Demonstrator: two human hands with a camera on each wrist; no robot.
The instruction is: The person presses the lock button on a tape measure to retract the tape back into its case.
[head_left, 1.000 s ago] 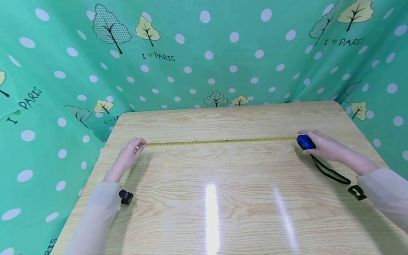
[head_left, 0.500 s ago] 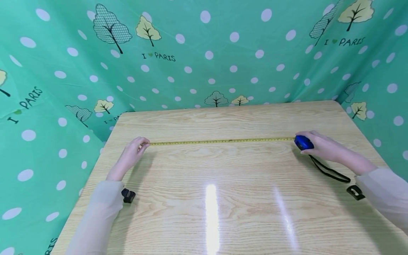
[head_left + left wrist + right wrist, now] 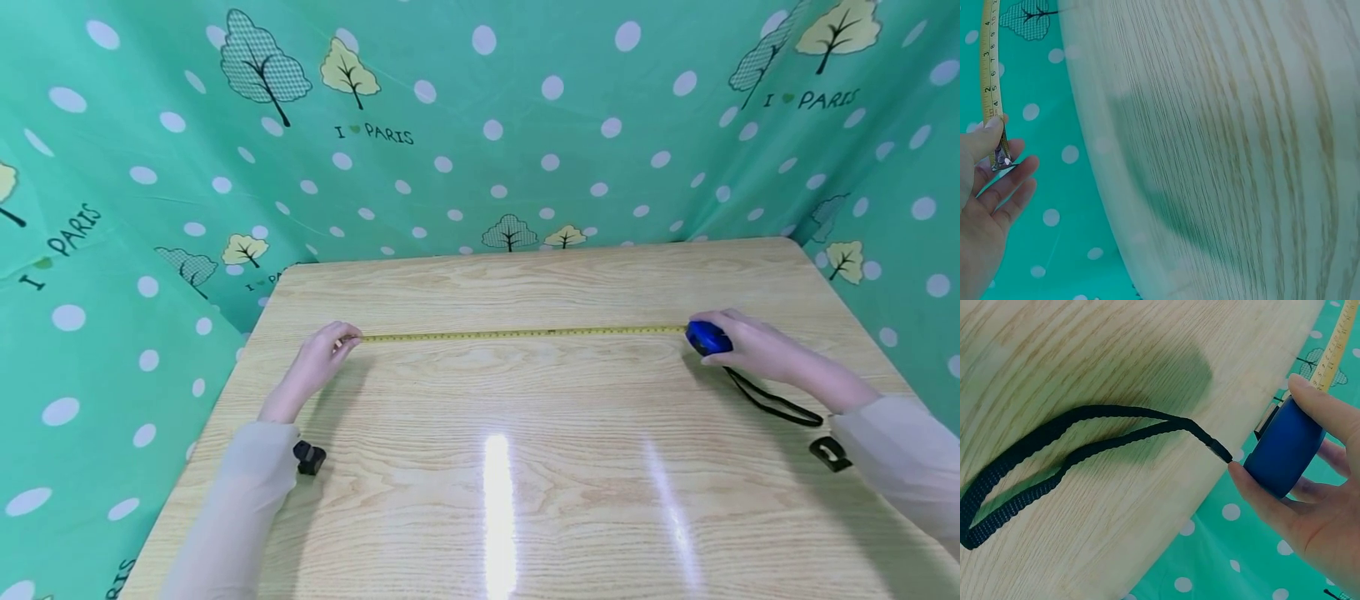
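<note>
A blue tape measure (image 3: 708, 337) is held in my right hand (image 3: 757, 346), fingers and thumb curled round its case. From it a yellow measuring blade (image 3: 525, 333) runs straight across above the table to my left hand (image 3: 322, 354). In the left wrist view, that hand's thumb and forefinger pinch the blade (image 3: 990, 75) close to its metal end hook (image 3: 1002, 164); the other fingers are loosely bent. A black wrist strap (image 3: 1079, 419) dangles from the tape measure's case (image 3: 1288, 447) in the right wrist view.
The wood-grain table (image 3: 585, 467) lies under both hands, with bright light reflections on its front part. A green dotted curtain (image 3: 450, 125) hangs behind and at both sides. Black wrist-camera parts show by the left sleeve (image 3: 240, 483) and the right sleeve (image 3: 900, 458).
My left hand has moved a little to the right and my right hand a little to the left. The stretch of blade between them is slightly shorter.
</note>
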